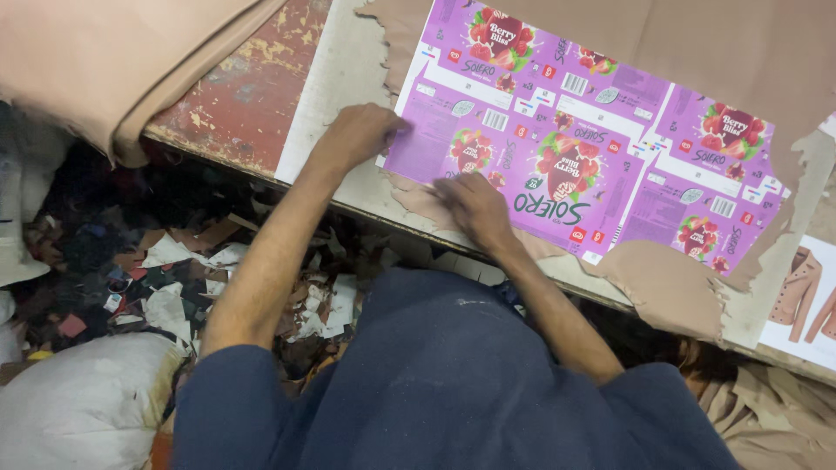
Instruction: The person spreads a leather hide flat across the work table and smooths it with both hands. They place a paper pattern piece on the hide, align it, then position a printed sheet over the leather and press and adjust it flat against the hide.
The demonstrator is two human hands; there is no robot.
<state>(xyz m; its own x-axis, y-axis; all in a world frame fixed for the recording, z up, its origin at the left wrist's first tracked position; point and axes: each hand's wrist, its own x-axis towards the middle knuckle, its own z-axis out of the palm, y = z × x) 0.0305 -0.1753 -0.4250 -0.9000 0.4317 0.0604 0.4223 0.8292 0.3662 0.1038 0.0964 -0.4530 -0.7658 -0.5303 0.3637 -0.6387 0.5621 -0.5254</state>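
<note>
A large purple printed sheet (601,148) with pictures of red berries lies flat on a worktable (340,78), over a piece of tan leather-like material (670,287). My left hand (357,132) rests on the sheet's left edge, fingers curled down on the corner. My right hand (473,207) presses on the sheet's near edge, fingers bent, pinching or smoothing where the sheet meets the tan material. Both forearms reach out from dark blue sleeves.
A tan fabric roll (113,61) lies at the table's far left over a worn red surface (252,87). A white paper with jacket pictures (801,305) sits at the right. Scraps of paper and leather (174,278) litter the floor beside a white sack (87,400).
</note>
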